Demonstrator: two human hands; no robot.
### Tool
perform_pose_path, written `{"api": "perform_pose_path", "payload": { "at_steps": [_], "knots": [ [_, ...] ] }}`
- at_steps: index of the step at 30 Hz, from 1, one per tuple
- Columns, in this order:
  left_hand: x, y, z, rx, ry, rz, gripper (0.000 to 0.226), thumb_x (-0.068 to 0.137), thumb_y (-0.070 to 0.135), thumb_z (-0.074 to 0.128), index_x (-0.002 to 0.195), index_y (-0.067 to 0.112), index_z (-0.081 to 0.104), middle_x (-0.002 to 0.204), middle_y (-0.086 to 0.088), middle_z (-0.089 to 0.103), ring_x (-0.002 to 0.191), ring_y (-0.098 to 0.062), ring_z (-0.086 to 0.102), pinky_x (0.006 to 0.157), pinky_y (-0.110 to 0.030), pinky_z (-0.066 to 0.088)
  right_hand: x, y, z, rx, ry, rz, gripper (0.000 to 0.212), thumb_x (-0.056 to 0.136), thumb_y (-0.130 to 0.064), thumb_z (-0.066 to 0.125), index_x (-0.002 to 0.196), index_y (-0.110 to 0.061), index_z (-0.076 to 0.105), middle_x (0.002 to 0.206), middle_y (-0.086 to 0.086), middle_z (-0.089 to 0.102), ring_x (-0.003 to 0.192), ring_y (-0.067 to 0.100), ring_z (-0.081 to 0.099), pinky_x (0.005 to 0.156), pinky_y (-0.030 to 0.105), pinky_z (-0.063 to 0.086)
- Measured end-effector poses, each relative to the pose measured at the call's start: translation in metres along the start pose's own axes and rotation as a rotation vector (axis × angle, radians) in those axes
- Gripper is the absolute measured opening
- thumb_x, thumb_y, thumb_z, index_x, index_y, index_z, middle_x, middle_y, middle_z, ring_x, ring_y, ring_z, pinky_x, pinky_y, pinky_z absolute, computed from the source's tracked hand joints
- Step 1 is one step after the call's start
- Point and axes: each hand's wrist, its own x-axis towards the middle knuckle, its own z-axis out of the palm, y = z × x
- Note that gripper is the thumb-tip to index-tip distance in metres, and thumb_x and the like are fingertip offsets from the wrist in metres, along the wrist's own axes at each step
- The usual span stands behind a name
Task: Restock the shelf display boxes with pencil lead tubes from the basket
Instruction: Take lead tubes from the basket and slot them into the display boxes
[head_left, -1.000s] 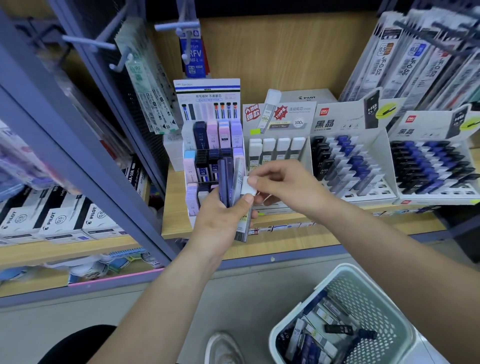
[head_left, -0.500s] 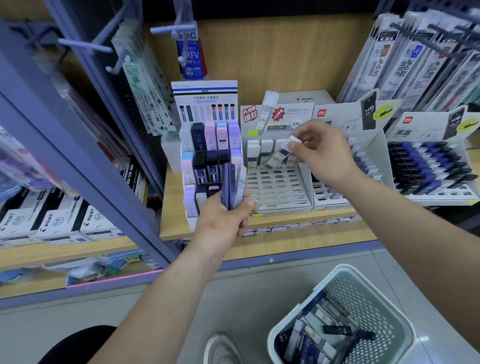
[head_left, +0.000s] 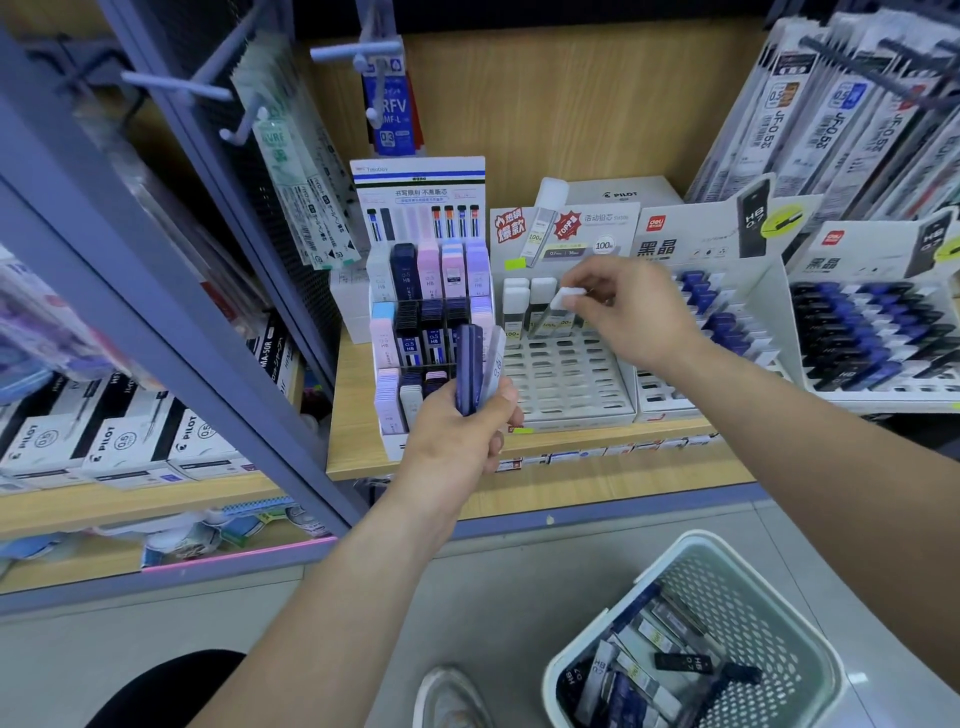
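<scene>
My right hand (head_left: 631, 306) pinches a white-capped lead tube (head_left: 561, 304) at the top row of the white slotted display box (head_left: 566, 374), beside two tubes standing there. My left hand (head_left: 457, 441) grips a small bundle of lead tubes (head_left: 475, 371), dark blue and pale, upright in front of the pastel display box (head_left: 387, 364). The pale green basket (head_left: 737, 603) at the lower right holds several more tubes.
Two black-and-blue lead displays (head_left: 727, 332) stand to the right on the wooden shelf (head_left: 597, 467). Refill packets (head_left: 291, 171) hang from pegs at the left and upper right. A grey-blue shelf post (head_left: 171, 332) slants across the left. A shoe (head_left: 452, 699) shows below.
My right hand took one white-capped tube from the bundle in my left hand, carried it up and right, and now lowers it into the slotted box's top row.
</scene>
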Motion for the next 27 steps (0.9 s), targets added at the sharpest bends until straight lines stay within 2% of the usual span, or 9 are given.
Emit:
{"api": "perform_pose_path", "payload": {
  "at_steps": [3, 8, 12, 19, 22, 24, 27],
  "knots": [
    [0.000, 0.000, 0.001, -0.005, -0.002, -0.006, 0.018, 0.099, 0.028, 0.062, 0.104, 0.010, 0.064, 0.069, 0.008, 0.066, 0.058, -0.010, 0.045, 0.050, -0.022, 0.039, 0.004, -0.002, 0.003, -0.087, 0.044, -0.053, 0.011, 0.090, -0.015, 0.072, 0.099, -0.021, 0.072, 0.096, -0.005, 0.064, 0.084, 0.012, 0.063, 0.080, 0.019, 0.048],
    [-0.001, 0.000, 0.001, -0.013, -0.015, -0.002, 0.016, 0.099, 0.025, 0.061, 0.105, 0.011, 0.065, 0.071, 0.006, 0.066, 0.061, -0.011, 0.051, 0.052, -0.025, 0.042, 0.009, -0.003, 0.013, -0.153, 0.090, -0.126, 0.013, 0.087, -0.010, 0.072, 0.099, -0.016, 0.070, 0.093, -0.001, 0.066, 0.083, 0.017, 0.062, 0.082, 0.037, 0.055],
    [-0.001, 0.000, 0.001, -0.031, -0.029, -0.005, 0.008, 0.100, 0.019, 0.059, 0.103, 0.016, 0.066, 0.072, 0.005, 0.068, 0.062, -0.013, 0.052, 0.054, -0.026, 0.043, 0.007, 0.003, 0.020, -0.221, 0.132, -0.185, 0.015, 0.090, -0.012, 0.069, 0.104, -0.014, 0.073, 0.103, 0.002, 0.066, 0.083, 0.018, 0.064, 0.078, 0.039, 0.055],
    [-0.002, 0.000, 0.000, -0.053, -0.052, -0.014, 0.013, 0.101, 0.014, 0.056, 0.110, 0.020, 0.064, 0.078, 0.002, 0.073, 0.061, -0.012, 0.057, 0.052, -0.023, 0.047, 0.001, 0.005, 0.019, -0.270, 0.026, -0.135, 0.031, 0.092, -0.017, 0.066, 0.123, -0.018, 0.069, 0.111, 0.001, 0.058, 0.084, 0.013, 0.056, 0.079, 0.039, 0.054],
    [-0.002, 0.001, 0.000, -0.062, -0.056, -0.012, 0.012, 0.101, 0.013, 0.057, 0.109, 0.018, 0.065, 0.078, 0.002, 0.073, 0.060, -0.012, 0.057, 0.050, -0.022, 0.047, -0.010, -0.008, 0.014, -0.190, 0.050, -0.094, 0.040, 0.090, -0.018, 0.067, 0.130, -0.020, 0.063, 0.111, -0.001, 0.059, 0.089, 0.014, 0.059, 0.083, 0.035, 0.053],
    [-0.002, 0.001, 0.002, -0.051, -0.061, -0.008, 0.012, 0.101, 0.013, 0.057, 0.109, 0.017, 0.065, 0.079, 0.001, 0.073, 0.059, -0.012, 0.058, 0.050, -0.022, 0.047, -0.022, -0.019, 0.013, -0.082, 0.050, -0.049, 0.030, 0.091, -0.019, 0.067, 0.121, -0.021, 0.067, 0.103, -0.004, 0.063, 0.089, 0.015, 0.063, 0.082, 0.030, 0.051],
    [-0.003, 0.002, 0.005, -0.043, -0.075, -0.001, 0.012, 0.101, 0.012, 0.057, 0.108, 0.018, 0.065, 0.083, -0.001, 0.074, 0.059, -0.012, 0.057, 0.051, -0.022, 0.047, -0.040, -0.040, 0.014, 0.218, -0.086, 0.086, 0.015, 0.095, -0.023, 0.065, 0.109, -0.024, 0.069, 0.096, -0.009, 0.069, 0.084, 0.009, 0.065, 0.073, 0.020, 0.049]
  ]
}}
